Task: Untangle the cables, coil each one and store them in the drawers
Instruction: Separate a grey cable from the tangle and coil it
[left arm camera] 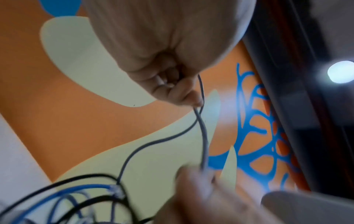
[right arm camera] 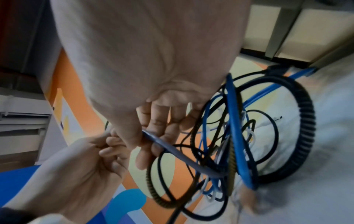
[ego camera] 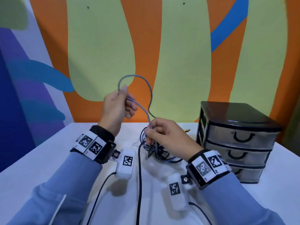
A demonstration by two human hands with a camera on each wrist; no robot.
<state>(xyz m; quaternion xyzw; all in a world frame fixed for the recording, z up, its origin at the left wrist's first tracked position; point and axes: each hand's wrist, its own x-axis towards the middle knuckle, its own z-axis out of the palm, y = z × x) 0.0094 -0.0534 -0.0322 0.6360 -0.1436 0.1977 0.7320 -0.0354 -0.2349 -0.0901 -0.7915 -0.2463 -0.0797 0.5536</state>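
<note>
Head view: left hand, right hand pinch grey cable (looped upward).

A white surface holds a tangled pile of blue and black cables beside a black three-drawer organizer.

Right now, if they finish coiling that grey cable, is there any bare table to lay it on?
Yes. The white table is bare left of the left hand, out to its left edge, and along the right edge beside the drawer unit. The middle is crowded: the cable tangle lies under the right hand, which also holds the grey cable.
</note>
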